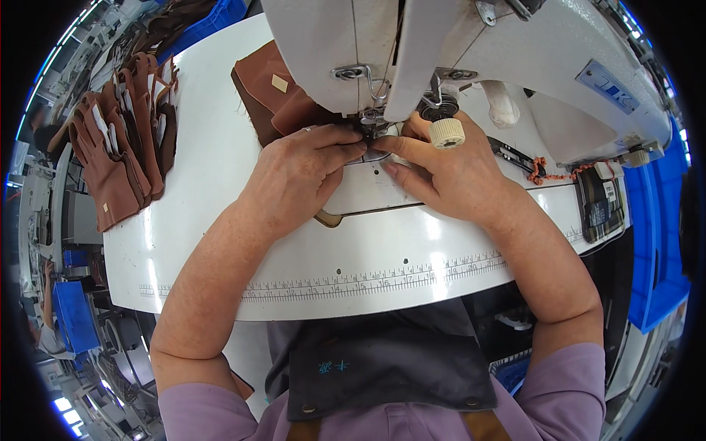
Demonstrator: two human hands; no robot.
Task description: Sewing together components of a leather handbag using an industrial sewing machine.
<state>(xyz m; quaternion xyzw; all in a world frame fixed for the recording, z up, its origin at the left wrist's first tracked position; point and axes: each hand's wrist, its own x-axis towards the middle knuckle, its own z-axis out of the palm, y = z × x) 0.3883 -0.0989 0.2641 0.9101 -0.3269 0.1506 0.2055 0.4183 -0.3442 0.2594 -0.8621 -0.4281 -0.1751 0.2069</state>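
Note:
Both hands meet at the needle area of a white sewing machine (471, 44). My left hand (298, 173) is closed, thumb and forefinger pinched together beside the presser foot (373, 117); whatever lies between the fingertips is too small or hidden to name. A brown leather piece (257, 77) with a small pale label rests just beyond that hand, partly under the machine head. From the other side, my right hand (460, 169) reaches in with its forefinger stretched to the needle and its thumb apart below, nothing visible between them. Its other fingers are partly hidden behind the machine's knob (446, 133).
Several brown leather pieces (121, 147) stand bundled at the table's left. Black-handled thread snips (515, 156) with an orange cord lie right of my right hand. A printed ruler (353, 283) follows the front edge of the white table (198, 110). Blue bins (654, 242) stand at the right.

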